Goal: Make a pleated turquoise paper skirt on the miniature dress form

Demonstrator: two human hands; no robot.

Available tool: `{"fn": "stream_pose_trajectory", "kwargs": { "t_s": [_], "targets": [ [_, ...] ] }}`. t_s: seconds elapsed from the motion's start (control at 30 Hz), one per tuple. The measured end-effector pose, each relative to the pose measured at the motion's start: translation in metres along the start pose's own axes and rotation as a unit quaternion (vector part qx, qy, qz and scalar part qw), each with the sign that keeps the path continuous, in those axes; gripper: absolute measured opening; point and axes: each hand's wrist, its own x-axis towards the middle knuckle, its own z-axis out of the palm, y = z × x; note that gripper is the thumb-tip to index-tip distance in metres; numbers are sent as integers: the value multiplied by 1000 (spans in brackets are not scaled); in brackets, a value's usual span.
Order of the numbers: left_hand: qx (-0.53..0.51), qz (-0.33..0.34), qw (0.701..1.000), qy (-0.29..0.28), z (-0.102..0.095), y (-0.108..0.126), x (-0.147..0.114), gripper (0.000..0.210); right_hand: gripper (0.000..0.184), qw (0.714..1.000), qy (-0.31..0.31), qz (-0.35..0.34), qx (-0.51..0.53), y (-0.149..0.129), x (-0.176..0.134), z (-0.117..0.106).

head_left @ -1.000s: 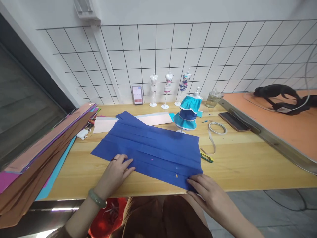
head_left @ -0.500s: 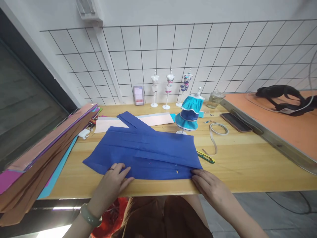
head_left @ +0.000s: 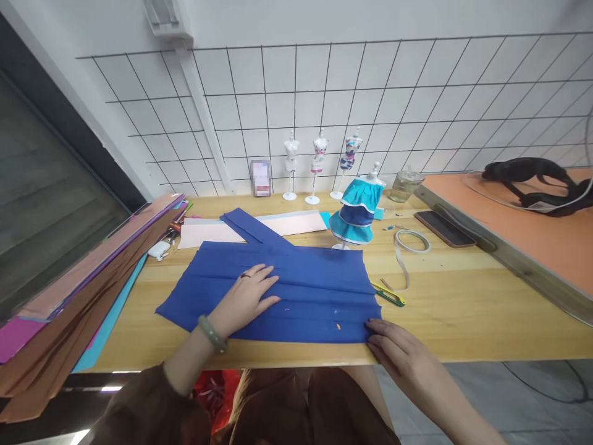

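Note:
A creased sheet of dark blue crepe paper (head_left: pixel 315 269) lies spread on the wooden table, with a narrower blue strip (head_left: pixel 259 230) angled from its top edge. My left hand (head_left: pixel 250 293) rests flat on the middle-left of the sheet, fingers apart. At the sheet's lower right corner lies my right hand (head_left: pixel 398 346), its fingers stretched over the paper's edge. Close behind the sheet stands a small dress form (head_left: pixel 356 213) in a tiered turquoise and blue paper dress. A yellow-green cutter (head_left: pixel 391 296) lies just right of the paper.
Folded coloured papers (head_left: pixel 92 290) are stacked at the left edge. Three small mannequins (head_left: pixel 317 161) and a propped phone (head_left: pixel 261 178) stand at the back. On the right are a tape roll (head_left: pixel 427 244), a dark phone (head_left: pixel 445 228) and a glass (head_left: pixel 405 185).
My left hand has moved up and right from the sheet's lower edge onto its middle. The large diagonal fold looks flatter. My right hand has shifted slightly right and down.

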Motion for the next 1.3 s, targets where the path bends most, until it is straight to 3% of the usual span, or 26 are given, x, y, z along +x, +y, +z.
{"fn": "stream_pose_trajectory", "kwargs": {
  "t_s": [0.17, 0.33, 0.57, 0.63, 0.73, 0.83, 0.9, 1.13, 1.3],
  "targets": [
    [-3, -46, 996, -72, 24, -13, 25, 69, 15, 1000, 16, -9, -4, 3, -3, -1],
    [-7, -68, 995, -68, 33, -25, 26, 72, 15, 1000, 3, -2, 4, 7, -4, 4],
    [13, -125, 991, -49, 29, -30, 26, 69, 18, 1000, -9, 21, 14, 22, 8, 21],
    [33, -117, 992, -18, 23, -22, 20, 67, 18, 1000, -13, 18, 17, 26, 9, 22],
    [52, -51, 997, 37, 12, 1, 2, 59, 19, 1000, -11, 11, 25, 28, 8, 20],
    [8, 32, 999, 38, 7, 28, -18, 49, 18, 999, 1, 9, 40, 25, 9, 16],
    [-18, 39, 999, 27, 11, 40, -28, 41, 17, 998, 6, 14, 57, 22, 13, 13],
    [-68, 2, 998, 14, 28, 39, -27, 31, 20, 997, -19, 30, 72, 28, 29, 17],
    [-79, 47, 995, 34, 28, 39, -24, 18, 19, 996, -35, 23, 84, 33, 31, 18]
  ]
}}
